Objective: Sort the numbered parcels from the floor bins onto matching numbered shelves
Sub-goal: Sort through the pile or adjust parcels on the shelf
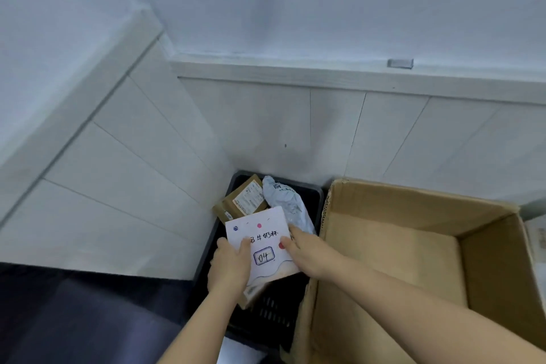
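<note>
A white box parcel marked "04" (pixel 261 241) is held over a black floor bin (pixel 313 195) in the corner. My left hand (pixel 229 264) grips its left edge, thumb on the top face. My right hand (pixel 307 250) grips its right edge. Behind it in the bin lie a brown cardboard parcel (pixel 240 199) with a white label and a grey plastic mailer bag (pixel 288 201). No shelves are in view.
A large open cardboard box (pixel 399 245) stands right of the bin, its inside showing nothing. White tiled walls close the corner behind and to the left. A dark surface (pixel 74 310) fills the lower left.
</note>
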Available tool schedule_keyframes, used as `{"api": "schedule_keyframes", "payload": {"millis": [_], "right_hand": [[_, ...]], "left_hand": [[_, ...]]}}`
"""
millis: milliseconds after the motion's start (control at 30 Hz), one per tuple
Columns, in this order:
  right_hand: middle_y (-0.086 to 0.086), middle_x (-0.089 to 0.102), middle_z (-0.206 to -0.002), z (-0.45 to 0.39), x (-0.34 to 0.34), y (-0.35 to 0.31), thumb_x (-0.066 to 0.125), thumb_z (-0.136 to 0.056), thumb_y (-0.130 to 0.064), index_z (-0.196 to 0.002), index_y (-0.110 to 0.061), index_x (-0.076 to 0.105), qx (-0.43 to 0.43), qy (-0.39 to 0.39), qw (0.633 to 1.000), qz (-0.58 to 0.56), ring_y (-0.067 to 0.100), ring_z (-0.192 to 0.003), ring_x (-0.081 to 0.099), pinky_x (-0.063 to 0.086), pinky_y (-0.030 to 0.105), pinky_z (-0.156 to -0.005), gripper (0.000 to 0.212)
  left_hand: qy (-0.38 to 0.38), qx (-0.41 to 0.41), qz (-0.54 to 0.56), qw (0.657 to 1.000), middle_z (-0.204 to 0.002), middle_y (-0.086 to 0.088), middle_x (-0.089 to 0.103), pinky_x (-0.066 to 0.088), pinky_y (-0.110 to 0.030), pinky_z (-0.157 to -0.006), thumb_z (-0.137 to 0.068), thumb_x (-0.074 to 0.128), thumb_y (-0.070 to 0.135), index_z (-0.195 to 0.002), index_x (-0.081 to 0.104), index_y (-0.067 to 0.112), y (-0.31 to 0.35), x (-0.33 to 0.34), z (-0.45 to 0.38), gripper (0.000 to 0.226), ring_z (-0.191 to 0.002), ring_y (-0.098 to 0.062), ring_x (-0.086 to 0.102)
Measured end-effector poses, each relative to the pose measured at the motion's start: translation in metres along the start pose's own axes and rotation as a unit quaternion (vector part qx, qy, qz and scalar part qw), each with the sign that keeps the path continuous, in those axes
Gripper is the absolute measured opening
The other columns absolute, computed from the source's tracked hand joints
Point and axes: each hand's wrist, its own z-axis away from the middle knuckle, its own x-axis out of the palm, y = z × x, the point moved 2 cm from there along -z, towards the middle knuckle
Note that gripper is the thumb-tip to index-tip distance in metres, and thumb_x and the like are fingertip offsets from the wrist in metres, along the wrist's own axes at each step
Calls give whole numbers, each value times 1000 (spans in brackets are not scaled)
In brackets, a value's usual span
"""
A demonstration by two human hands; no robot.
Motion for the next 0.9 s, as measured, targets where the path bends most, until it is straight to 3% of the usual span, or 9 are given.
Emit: {"api": "schedule_keyframes", "payload": {"millis": [100, 167, 233, 367, 500, 633, 767, 833, 900], "right_hand": [[2, 40, -152, 38, -25, -26, 31, -103, -46, -153, -22, 24, -25, 39, 999, -28, 21, -135, 40, 32, 29, -107, 56], [0, 39, -153, 62, -39, -40, 31, -101, -52, -154, -29, 18, -31, 66, 995, -64, 18, -125, 46, 32, 36, -112, 60], [-2, 46, -146, 86, -52, -53, 33, -100, -52, -153, -36, 20, -42, 89, 991, -94, 18, -112, 50, 37, 36, -108, 57], [-5, 56, -131, 143, -71, -78, 36, -102, -46, -148, -34, 29, -80, 116, 982, -126, 14, -115, 53, 41, 30, -99, 48], [-8, 60, -126, 187, -82, -95, 38, -100, -50, -143, -35, 34, -112, 127, 972, -161, 8, -109, 58, 47, 24, -88, 45], [-10, 61, -116, 216, -87, -121, 36, -102, -45, -138, -34, 37, -153, 107, 968, -167, 2, -100, 58, 44, 10, -73, 38], [-10, 61, -113, 240, -83, -147, 39, -103, -39, -134, -29, 42, -194, 55, 959, -199, -2, -95, 58, 44, 4, -56, 33], [-8, 62, -114, 253, -79, -158, 39, -103, -37, -131, -28, 44, -211, 24, 958, -194, 2, -96, 60, 46, 5, -57, 30], [-9, 63, -119, 263, -72, -164, 38, -103, -40, -133, -31, 44, -235, 1, 958, -165, 6, -103, 62, 50, 12, -69, 32]], "left_hand": [[28, 26, 52, 998, -110, -6, 61, 49, -44, -88, -95, 44, 53, -112, 48, 12, 21, -20, 36, 45, -96, -28, 59], [42, 38, 76, 995, -107, -3, 62, 49, -44, -89, -94, 43, 55, -110, 46, 15, 36, -33, 60, 43, -94, -27, 59], [58, 49, 92, 993, -107, -2, 62, 49, -43, -88, -93, 43, 58, -108, 44, 18, 49, -46, 83, 43, -94, -28, 61], [72, 89, 112, 987, -108, -2, 61, 49, -39, -82, -92, 45, 58, -107, 44, 19, 66, -74, 128, 42, -92, -26, 61], [67, 133, 154, 977, -93, 1, 65, 46, -29, -65, -93, 52, 52, -95, 43, 20, 72, -104, 170, 33, -78, -10, 60], [69, 123, 225, 964, -86, 8, 60, 38, -26, -62, -94, 50, 52, -106, 47, 16, 73, -131, 207, 39, -77, -8, 56], [57, 80, 358, 928, -111, -2, 60, 43, -28, -71, -94, 48, 56, -124, 44, 22, 67, -147, 238, 46, -97, -19, 56], [81, 83, 393, 912, -116, -1, 62, 47, -29, -78, -89, 51, 61, -134, 46, 22, 58, -153, 256, 61, -99, -18, 58], [119, 80, 406, 903, -114, 0, 60, 44, -28, -76, -93, 49, 56, -136, 45, 22, 46, -158, 281, 55, -97, -17, 57]]}}
